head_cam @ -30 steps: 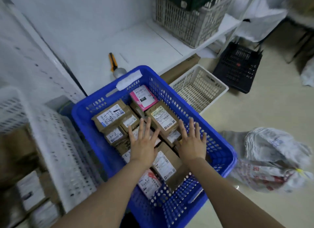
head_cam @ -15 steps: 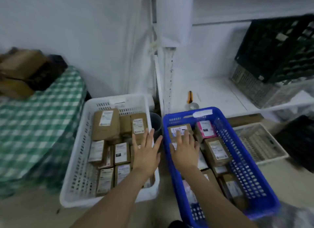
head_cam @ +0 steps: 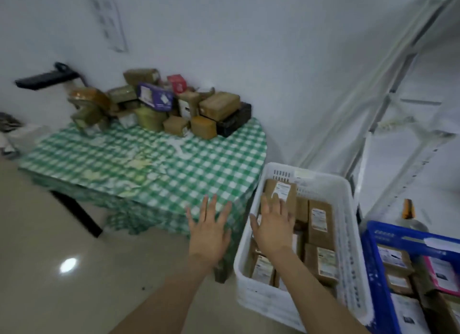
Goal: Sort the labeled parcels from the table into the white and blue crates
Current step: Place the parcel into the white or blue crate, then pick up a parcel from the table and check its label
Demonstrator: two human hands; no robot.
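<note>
table [head_cam: 194, 164]: green-and-white checked cloth, ahead and left of both hands; cloth hangs over the near edge
parcel pile [head_cam: 219, 107]: far side of the table, well beyond the left hand, against the wall; mostly brown cardboard boxes with white labels, stacked loosely, some tilted
odd ones in pile: purple box [head_cam: 154, 96] leaning on top, small red box [head_cam: 177, 83] behind it, black box [head_cam: 234, 120] at the right end on the cloth
left hand [head_cam: 209, 236]: palm down, fingers straight and spread, holds nothing; in front of the table's near corner, contact with cloth unclear
right hand [head_cam: 273, 231]: palm down, fingers straight, holds nothing; over the near-left part of the white crate, touching parcels or not, can't tell
white crate [head_cam: 348, 246]: slotted plastic, on the floor under and right of the right hand, beside the table
parcels in white crate [head_cam: 320, 224]: brown boxes, white printed labels up, packed side by side
blue crate [head_cam: 375, 271]: right of the white crate, well right of the right hand, cut off by the frame
parcels in blue crate [head_cam: 393, 259]: brown labeled boxes plus one pink packet [head_cam: 440, 274]
</note>
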